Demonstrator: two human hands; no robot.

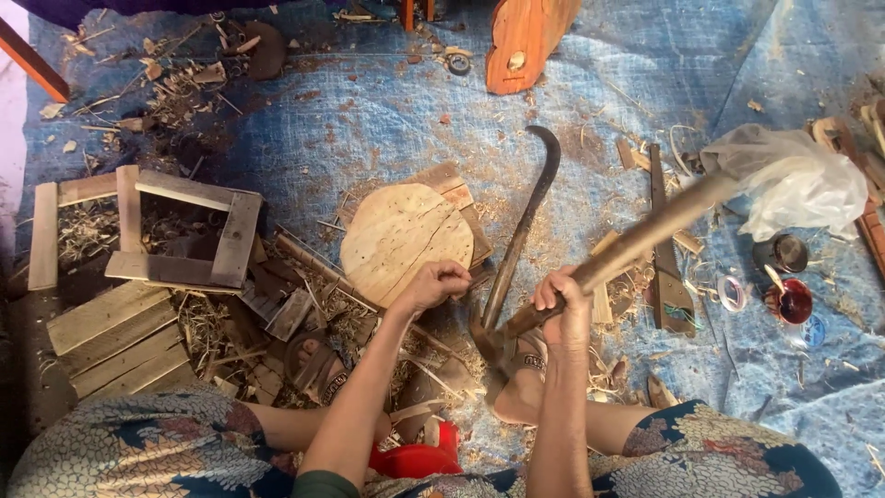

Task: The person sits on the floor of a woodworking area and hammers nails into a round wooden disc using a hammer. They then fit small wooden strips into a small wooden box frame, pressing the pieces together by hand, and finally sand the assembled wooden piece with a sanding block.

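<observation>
A long wooden stick (636,242) slants across a blue tarpaulin (387,111), gripped low in the closed right hand (562,300), while the left hand (431,284) is closed, fingers curled, on the edge of a round wooden chopping block (396,235) beside a curved blade (525,221).

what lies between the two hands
In the head view, a long curved blade runs down between the left hand and the right hand, which grips a wooden handle.

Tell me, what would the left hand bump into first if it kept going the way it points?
Probably the round wooden board: the left hand already sits at its near edge, pointing across it.
</observation>
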